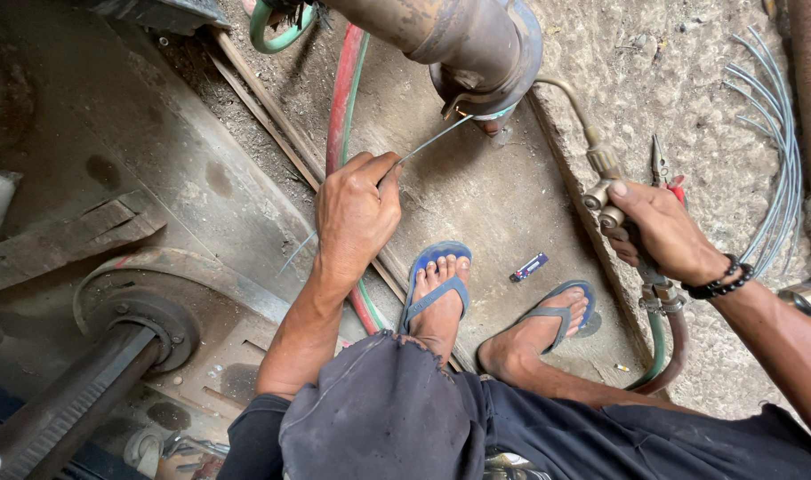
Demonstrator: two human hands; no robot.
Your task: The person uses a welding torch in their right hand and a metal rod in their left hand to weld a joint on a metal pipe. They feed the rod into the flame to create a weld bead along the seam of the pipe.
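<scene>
Head view, looking down past knees and sandalled feet to a gritty concrete floor. Left hand (357,213) pinching a thin metal rod (432,142) between pressed-together fingers (381,169), tip aimed at the rusty pipe end (477,53) overhead. Right hand (663,231) wrapped around a brass torch (606,182), fingers closed on its valve body, curved nozzle reaching the same pipe. Rod probably light, springy, likely hot near the tip; best gripped well back. Torch stiffer, heavier, tugged by hoses (343,107). Small lighter (529,267) lying between the feet, pliers (659,164) just beyond the torch.
</scene>
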